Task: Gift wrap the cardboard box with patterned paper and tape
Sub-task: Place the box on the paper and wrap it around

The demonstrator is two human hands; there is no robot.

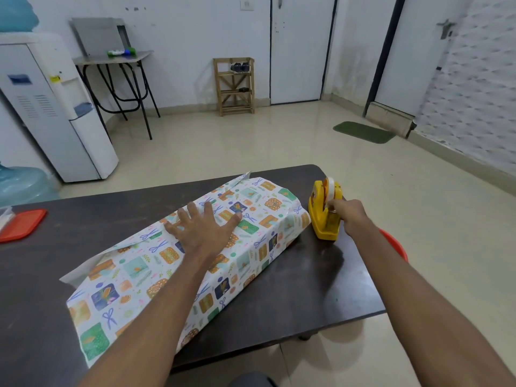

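A long box covered in patterned paper point(251, 219) lies diagonally on the dark table point(307, 289); the cardboard itself is hidden under the paper. My left hand point(202, 227) lies flat with spread fingers on top of the paper, pressing the overlapping edge down. A yellow tape dispenser point(324, 210) with a white roll stands just right of the box's far end. My right hand point(349, 216) is at the dispenser's front, fingers pinching the tape end at the cutter. The paper's ends stick out open past the box at both ends.
A red lid point(19, 224) and a clear container sit at the table's left edge. A red tub point(396, 244) shows below the table's right edge. Beyond are a water cooler point(55, 107), a folding table, a wooden rack point(234, 85) and a green mat.
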